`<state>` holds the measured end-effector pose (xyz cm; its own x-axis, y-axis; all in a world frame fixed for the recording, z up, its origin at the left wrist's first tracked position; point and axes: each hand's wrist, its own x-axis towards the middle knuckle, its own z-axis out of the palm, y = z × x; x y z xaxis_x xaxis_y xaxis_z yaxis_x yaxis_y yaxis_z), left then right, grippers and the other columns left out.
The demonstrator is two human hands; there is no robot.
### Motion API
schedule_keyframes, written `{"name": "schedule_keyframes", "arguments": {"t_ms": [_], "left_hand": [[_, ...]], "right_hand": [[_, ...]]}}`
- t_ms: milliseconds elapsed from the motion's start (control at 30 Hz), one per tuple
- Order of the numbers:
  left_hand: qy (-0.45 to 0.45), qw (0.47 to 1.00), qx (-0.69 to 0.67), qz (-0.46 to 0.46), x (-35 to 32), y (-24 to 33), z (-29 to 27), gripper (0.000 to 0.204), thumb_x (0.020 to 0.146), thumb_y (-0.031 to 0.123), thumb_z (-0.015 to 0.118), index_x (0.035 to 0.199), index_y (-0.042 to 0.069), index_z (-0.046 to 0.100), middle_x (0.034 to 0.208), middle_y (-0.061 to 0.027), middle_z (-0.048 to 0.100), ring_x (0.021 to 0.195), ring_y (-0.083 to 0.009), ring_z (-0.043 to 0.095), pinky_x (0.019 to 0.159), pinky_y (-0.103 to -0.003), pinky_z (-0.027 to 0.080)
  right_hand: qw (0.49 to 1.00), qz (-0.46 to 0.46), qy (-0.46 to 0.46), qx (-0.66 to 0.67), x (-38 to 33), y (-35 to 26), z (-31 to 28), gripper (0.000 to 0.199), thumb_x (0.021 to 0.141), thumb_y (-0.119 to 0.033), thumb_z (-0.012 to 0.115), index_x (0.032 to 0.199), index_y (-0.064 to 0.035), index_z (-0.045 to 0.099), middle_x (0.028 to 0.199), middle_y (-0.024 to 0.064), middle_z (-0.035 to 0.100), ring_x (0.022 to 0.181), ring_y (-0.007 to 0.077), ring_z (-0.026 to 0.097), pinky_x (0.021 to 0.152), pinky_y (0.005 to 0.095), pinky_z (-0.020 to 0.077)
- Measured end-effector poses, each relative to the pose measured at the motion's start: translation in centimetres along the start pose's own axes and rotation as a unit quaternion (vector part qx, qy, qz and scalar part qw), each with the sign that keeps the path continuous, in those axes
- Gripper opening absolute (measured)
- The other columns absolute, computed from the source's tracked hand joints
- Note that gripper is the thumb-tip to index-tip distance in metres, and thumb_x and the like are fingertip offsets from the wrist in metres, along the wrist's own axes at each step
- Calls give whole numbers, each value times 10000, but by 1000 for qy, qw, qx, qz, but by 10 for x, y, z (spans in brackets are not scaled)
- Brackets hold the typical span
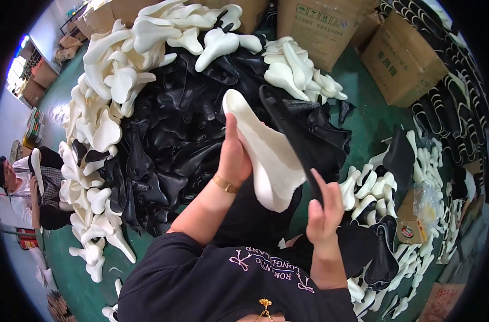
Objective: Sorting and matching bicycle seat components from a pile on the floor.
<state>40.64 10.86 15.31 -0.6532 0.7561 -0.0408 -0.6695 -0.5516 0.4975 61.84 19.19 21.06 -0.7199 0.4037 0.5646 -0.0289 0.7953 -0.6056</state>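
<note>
My left hand (236, 153) is closed around the left edge of a cream foam bicycle saddle pad (271, 163), thumb along its side. The pad is tilted, narrow nose pointing away from me and its wide end nearer. Just right of it, my right hand (325, 209) grips a black bicycle saddle shell (281, 119) near its wide end, fingers pressed to its edge. Seen nearly edge-on, the shell slants beside the pad and overlaps its right border. Whether the two touch I cannot tell. Beneath both lies a heap of black saddle shells (185, 145).
Cream foam pads (102, 126) are piled along the heap's left and far sides. More pads (292, 70) lie at the far right, near cardboard boxes (402, 59). Right of me are loose foam pieces (370, 185) and a black saddle (383, 255). Another person (27, 180) sits at the left.
</note>
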Motion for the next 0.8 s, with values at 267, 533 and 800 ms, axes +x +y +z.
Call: {"name": "schedule_keyframes", "arguments": {"t_ms": [267,533,800], "left_hand": [[35,997,-1,62,-13,-12,34,586,937,587,416,1288,123,482,1138,-37,608,1032,-174,583,927,-331,467],[40,998,-26,50,-14,-10,23,564,912,616,438,1140,115,561,982,-29,641,894,-153,614,830,-316,507],[27,999,-42,22,-15,-12,12,644,884,670,419,1064,74,584,971,-103,657,914,-230,624,835,-340,511]], "right_hand": [[999,-29,-24,-24,1,-17,25,481,787,-121,477,1212,86,566,735,102,439,650,221,443,605,317,396],[999,-26,-25,-3,3,-18,41,456,803,-113,486,1211,74,570,719,92,446,630,209,443,586,319,395],[998,-30,-41,-26,2,-24,52,454,803,-135,505,1217,36,577,725,97,449,649,247,478,601,349,435]]}}
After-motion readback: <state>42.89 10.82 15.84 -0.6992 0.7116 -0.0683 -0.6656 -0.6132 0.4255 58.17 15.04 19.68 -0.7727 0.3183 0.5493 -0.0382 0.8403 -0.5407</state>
